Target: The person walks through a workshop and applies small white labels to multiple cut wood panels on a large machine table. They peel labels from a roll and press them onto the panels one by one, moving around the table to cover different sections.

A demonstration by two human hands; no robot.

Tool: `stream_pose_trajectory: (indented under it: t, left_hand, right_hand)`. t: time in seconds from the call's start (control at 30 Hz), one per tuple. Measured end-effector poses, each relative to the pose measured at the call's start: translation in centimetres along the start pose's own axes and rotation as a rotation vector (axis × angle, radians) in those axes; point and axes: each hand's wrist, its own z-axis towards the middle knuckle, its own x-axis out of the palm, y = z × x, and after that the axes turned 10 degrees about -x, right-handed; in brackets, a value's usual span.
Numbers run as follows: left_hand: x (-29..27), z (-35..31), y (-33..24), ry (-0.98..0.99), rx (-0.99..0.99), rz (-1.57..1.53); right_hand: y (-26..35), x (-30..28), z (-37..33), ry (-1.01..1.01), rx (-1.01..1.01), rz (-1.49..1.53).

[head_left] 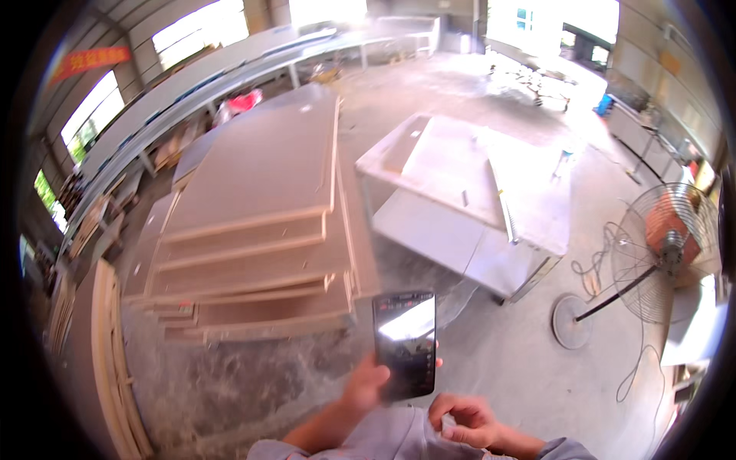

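My left hand (pixel 366 386) grips a black smartphone (pixel 405 349) upright, thumb along its near edge and fingertips showing at the far edge. Its screen is lit and carries a bright reflection. Just right of the phone and lower, my right hand (pixel 466 421) is closed, fingers curled toward the thumb, in front of my grey clothing (pixel 391 435). Whether anything is pinched in it is hidden. Neither hand touches the boards or the table.
Stacked brown boards (pixel 257 169) fill the left middle. A white worktable (pixel 452 165) bearing a long metal strip (pixel 502 195) stands right of them. At the right is a pedestal fan (pixel 671 245) with a loose cable. Long wooden strips (pixel 115 368) stand at the left.
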Motion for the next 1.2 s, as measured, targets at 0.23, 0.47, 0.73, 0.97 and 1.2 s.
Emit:
stream_pose_trajectory:
  t: [0.23,0.47,0.73,0.97,1.2]
  left_hand:
    - [-4.9,4.7,0.8,0.141,-0.158,-0.102]
    - [-6.1,9.4,1.3,0.187,-0.234,0.005]
    - [-14.4,21.1,7.8,0.138,-0.430,0.577]
    - [-23.5,27.1,14.0,-0.495,-0.601,1.042]
    - [-21.7,19.4,16.8,-1.302,-0.708,0.900]
  right_hand:
    - [0.3,-1.1,8.4,-0.341,0.005,-0.948]
    - [-3.0,-4.6,10.5,-0.565,0.125,-1.037]
    - [-8.5,-21.8,8.1,-0.588,0.340,-0.712]
    - [-11.9,-48.3,8.5,-0.795,0.484,-0.994]
    - [-16.8,-77.7,5.4,-0.638,0.433,-1.115]
